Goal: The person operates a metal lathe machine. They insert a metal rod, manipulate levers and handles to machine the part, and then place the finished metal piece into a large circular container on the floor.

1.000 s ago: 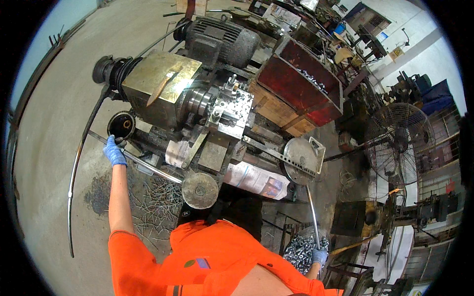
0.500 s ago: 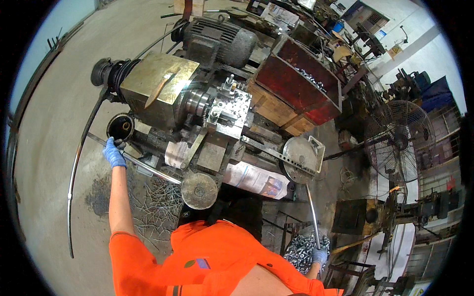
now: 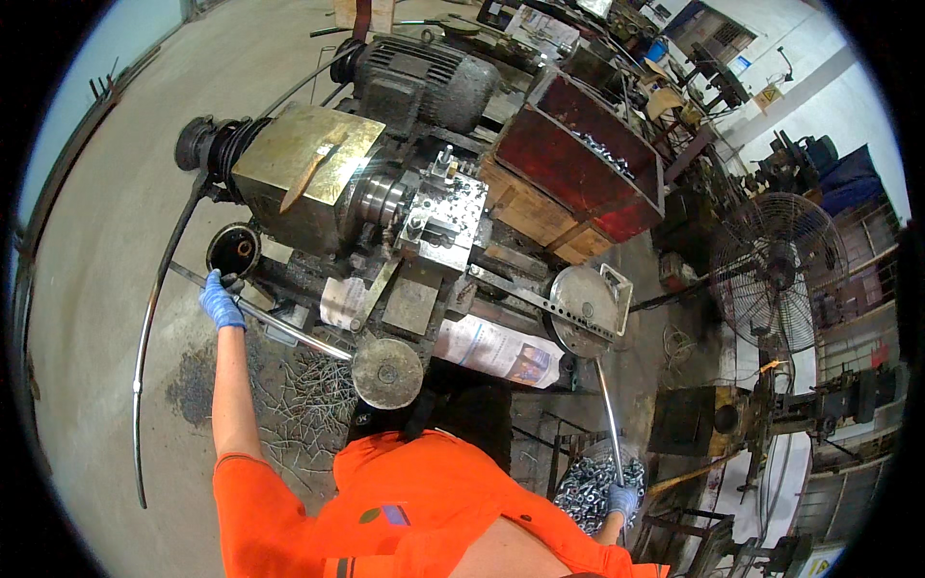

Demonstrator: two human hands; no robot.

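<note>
My left hand (image 3: 222, 301), in a blue glove, is closed around a long metal lever rod (image 3: 294, 332) that runs to a round grey disc (image 3: 386, 373) at the front of a lathe-like machine. At the lower right my right hand (image 3: 622, 499), also gloved in blue, grips a second lever rod (image 3: 609, 414). That rod slopes up to a larger round disc (image 3: 581, 306) joined to a perforated flat bar (image 3: 530, 295). Between the two hands, farther off, is the machine's shiny metal block (image 3: 451, 223) beside a chuck (image 3: 382, 200). Small metal parts (image 3: 586, 491) lie in a heap by my right hand.
A brass-coloured cover (image 3: 313, 149) carries a wooden-handled brush (image 3: 310, 179). Behind stand a motor (image 3: 424, 82) and a red bin (image 3: 583, 144) with metal parts. A caged fan (image 3: 779, 275) is at right. Metal scraps (image 3: 303, 400) litter the floor near my left arm.
The view has shifted very slightly. Both hands keep their hold on the lever rods, which look almost unmoved.
</note>
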